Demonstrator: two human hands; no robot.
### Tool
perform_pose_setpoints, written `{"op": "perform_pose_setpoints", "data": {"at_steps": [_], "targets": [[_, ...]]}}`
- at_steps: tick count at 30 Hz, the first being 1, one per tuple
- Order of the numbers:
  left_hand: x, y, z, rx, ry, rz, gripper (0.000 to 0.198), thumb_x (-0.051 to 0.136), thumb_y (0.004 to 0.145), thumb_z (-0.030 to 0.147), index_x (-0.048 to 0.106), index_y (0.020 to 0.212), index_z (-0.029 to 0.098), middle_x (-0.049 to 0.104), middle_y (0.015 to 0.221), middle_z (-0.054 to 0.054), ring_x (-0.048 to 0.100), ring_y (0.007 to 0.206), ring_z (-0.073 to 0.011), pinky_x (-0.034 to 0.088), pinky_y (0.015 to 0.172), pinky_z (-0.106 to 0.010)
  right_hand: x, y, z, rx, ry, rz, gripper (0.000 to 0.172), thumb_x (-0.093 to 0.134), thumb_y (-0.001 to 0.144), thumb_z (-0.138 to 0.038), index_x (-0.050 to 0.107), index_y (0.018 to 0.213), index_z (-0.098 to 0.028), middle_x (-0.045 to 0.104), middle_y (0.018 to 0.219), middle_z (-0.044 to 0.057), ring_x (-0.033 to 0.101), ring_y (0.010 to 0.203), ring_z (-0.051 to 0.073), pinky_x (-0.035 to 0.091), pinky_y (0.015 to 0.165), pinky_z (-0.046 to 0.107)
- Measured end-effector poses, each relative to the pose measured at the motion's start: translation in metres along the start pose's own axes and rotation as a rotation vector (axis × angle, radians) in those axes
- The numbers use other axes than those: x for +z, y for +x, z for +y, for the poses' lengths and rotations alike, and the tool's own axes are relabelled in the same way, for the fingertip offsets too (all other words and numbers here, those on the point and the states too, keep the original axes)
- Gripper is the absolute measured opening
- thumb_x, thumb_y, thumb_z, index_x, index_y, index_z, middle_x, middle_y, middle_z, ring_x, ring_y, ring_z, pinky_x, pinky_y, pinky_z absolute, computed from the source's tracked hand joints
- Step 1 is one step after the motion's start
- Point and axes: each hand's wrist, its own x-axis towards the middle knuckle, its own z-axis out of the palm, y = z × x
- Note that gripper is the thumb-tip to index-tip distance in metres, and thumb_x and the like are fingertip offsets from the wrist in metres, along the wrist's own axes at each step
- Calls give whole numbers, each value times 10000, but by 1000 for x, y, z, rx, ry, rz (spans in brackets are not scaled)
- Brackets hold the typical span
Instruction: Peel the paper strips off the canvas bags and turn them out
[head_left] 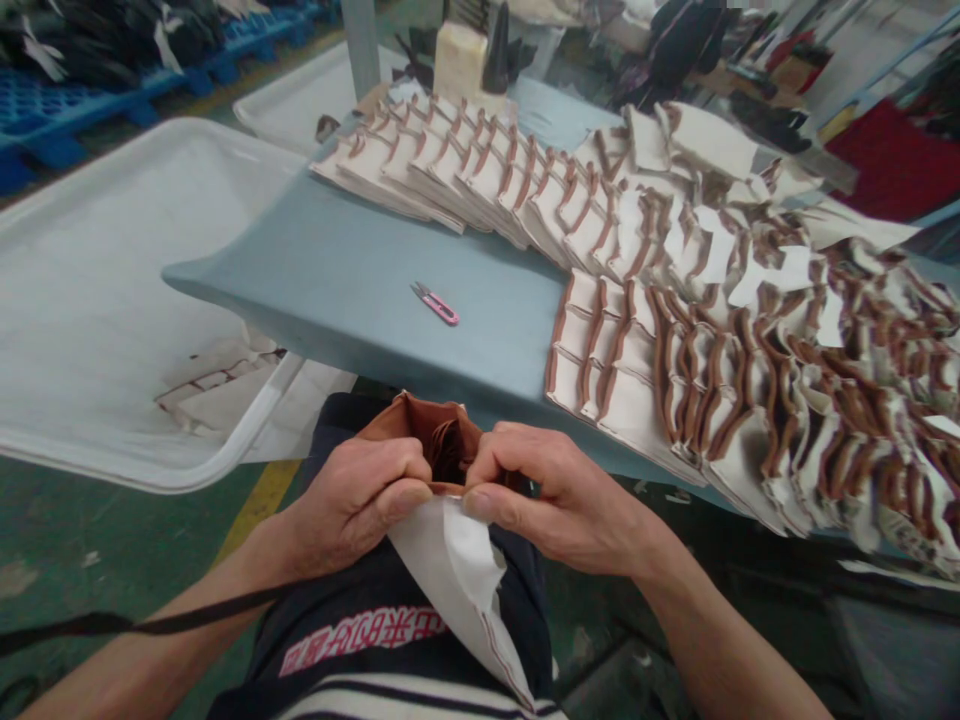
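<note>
Over my lap I hold a white fabric pouch [424, 540] with a brown lining, its mouth facing up and partly spread. My left hand [375, 485] pinches the near rim on the left, thumb on the white outside. Just to the right, my right hand [532, 490] grips the same rim between thumb and bent fingers. A loose white flap [469, 555] hangs from the rim below my thumbs. Deep inside, the lining is dark and its folds are hard to make out. Pink-handled thread snips [435, 303] lie on the blue-grey table beyond my hands.
Rows of similar white and brown pouches [487, 170] overlap along the table's far side, and more [645, 350] stand packed at the right. A large white bin [172, 140] with some fabric pieces [217, 385] stands left of the table [337, 270]. Blue pallets [135, 95] lie behind.
</note>
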Motion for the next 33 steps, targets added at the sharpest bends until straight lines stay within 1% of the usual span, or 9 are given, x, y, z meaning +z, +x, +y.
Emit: {"op": "perform_pose_setpoints", "data": {"at_steps": [4, 9, 13, 17, 19, 22, 27, 30, 33], "targets": [[-14, 14, 18, -55, -19, -145, 589, 259, 1232, 493, 557, 812, 208, 593, 717, 32, 524, 630, -132, 410, 624, -255, 0, 0, -5, -155, -176, -9, 222, 619, 1131, -266, 648, 918, -209, 700, 843, -3, 584, 764, 144, 432, 755, 287], [-23, 27, 30, -81, -119, -284, 406, 509, 1185, 342, 572, 808, 207, 598, 719, 54, 530, 619, -109, 402, 613, -218, 0, -6, -17, -246, -350, 5, 232, 562, 1171, -294, 640, 966, -215, 728, 867, 13, 617, 779, 160, 443, 759, 310], [-28, 29, 32, -66, -190, -363, 313, 589, 1134, 279, 577, 828, 214, 601, 728, 64, 543, 626, -104, 404, 608, -210, 4, -12, -25, -270, -341, 15, 254, 523, 1188, -310, 614, 965, -229, 731, 858, 14, 625, 771, 161, 454, 746, 306], [-34, 31, 43, -125, -189, -452, 258, 597, 1044, 159, 543, 800, 220, 593, 706, 76, 541, 631, -103, 398, 603, -208, 4, -17, -32, -265, -297, -10, 250, 505, 1193, -304, 614, 981, -229, 737, 875, 25, 630, 777, 161, 468, 752, 306], [-32, 31, 52, -133, -193, -421, 250, 551, 977, 103, 485, 770, 227, 557, 672, 85, 505, 595, -97, 375, 575, -216, 3, -17, -32, -261, -230, -4, 293, 509, 1202, -348, 625, 961, -228, 730, 849, 18, 627, 758, 152, 468, 743, 299], [-19, 25, 62, -144, -199, -304, 232, 502, 914, 102, 416, 747, 239, 446, 614, 99, 416, 532, -94, 336, 527, -227, 4, -13, -23, -238, -53, 18, 434, 554, 1182, -504, 647, 865, -223, 699, 767, 8, 608, 708, 145, 463, 726, 298], [6, 14, 66, -214, -332, -62, 307, 515, 897, 143, 299, 704, 245, 348, 568, 94, 308, 478, -96, 302, 464, -233, 25, -1, 9, 23, 526, -66, 576, 828, 936, -707, 629, 719, -212, 602, 659, -26, 495, 590, 123, 378, 566, 266], [15, 10, 71, -208, -375, -12, 397, 567, 940, 171, 275, 685, 254, 366, 527, 85, 315, 458, -106, 316, 449, -265, 40, 4, 21, 150, 765, -115, 681, 914, 759, -796, 572, 644, -218, 524, 616, -50, 403, 554, 106, 322, 518, 259], [19, 9, 76, -164, -375, -14, 483, 606, 1062, 272, 319, 675, 254, 410, 494, 78, 389, 446, -114, 385, 472, -293, 44, 6, 18, 201, 805, -178, 767, 922, 656, -870, 508, 575, -230, 487, 584, -53, 375, 544, 105, 288, 503, 272]]}}
